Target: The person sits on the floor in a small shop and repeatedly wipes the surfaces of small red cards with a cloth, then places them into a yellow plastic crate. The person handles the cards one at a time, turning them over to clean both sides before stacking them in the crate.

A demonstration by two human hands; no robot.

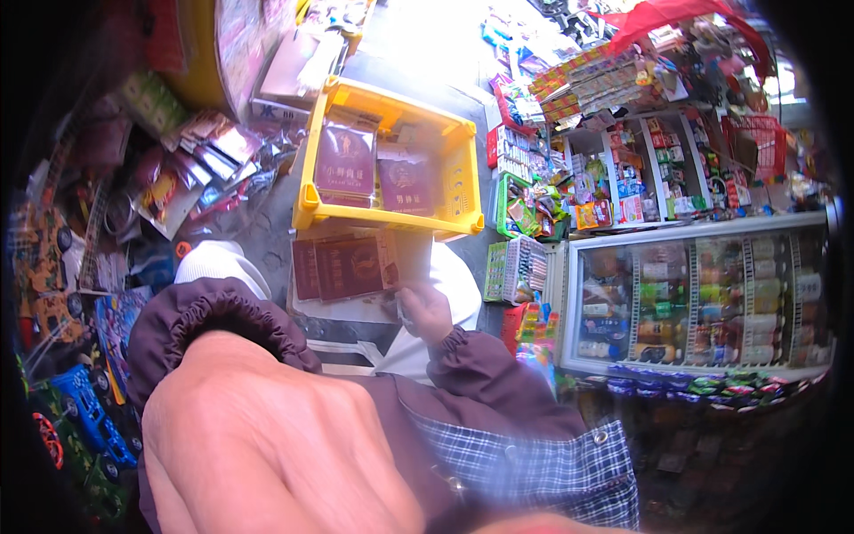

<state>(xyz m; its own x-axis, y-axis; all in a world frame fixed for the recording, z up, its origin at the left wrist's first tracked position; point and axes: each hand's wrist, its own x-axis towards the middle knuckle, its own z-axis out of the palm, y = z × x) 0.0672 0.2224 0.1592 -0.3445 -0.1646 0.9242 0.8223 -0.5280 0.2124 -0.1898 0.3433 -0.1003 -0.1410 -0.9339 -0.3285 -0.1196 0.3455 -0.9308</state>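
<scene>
My left hand (267, 427) is raised close to the camera, its back filling the lower left of the view; its fingers are hidden. Lower and farther off, my right hand (423, 310) has its fingers bent at the right edge of a pale flat surface (353, 311). Something small and whitish shows at its fingertips; whether it is gripped is unclear. Just left of that hand, dark red booklets (350, 267) in clear plastic overlap on the pale surface. Beyond them stands a yellow plastic crate (388, 220) with more dark red booklets (345, 160) lying inside.
A glass-fronted drinks fridge (570, 300) stands at right, below shelves of small packets. Green (504, 203) and white baskets (527, 267) of goods are beside my right arm. Packaged goods (220, 150) and toy vehicles, one blue (90, 407), crowd the left side.
</scene>
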